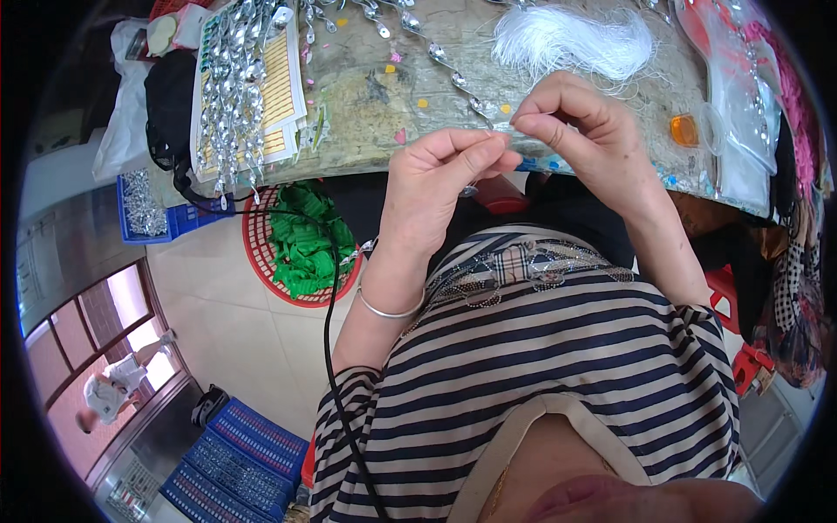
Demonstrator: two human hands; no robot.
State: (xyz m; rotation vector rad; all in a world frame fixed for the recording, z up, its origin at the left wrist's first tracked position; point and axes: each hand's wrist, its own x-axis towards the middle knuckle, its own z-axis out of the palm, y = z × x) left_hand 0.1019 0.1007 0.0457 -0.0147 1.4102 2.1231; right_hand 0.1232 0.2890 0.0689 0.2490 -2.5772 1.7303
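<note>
Two bare hands meet above the near edge of the table [362, 105]. The left hand [429, 179] is nearly closed, thumb against forefinger, and appears to pinch the strand of silver beads [459, 81] at its fingertips; the right hand [597, 131] curls half open just beside it, thumb and forefinger close together, and whether they hold a fine thread I cannot tell. Work this small probably calls for a firm left pinch close to the bead and short, gentle right-hand pulls, so nothing twists or slips. Beyond the fingers, the strand runs across the tabletop, away and leftward. Farther off, to the right, lies a loose bundle of white thread [575, 44], best lifted from one end to avoid tangles.
</note>
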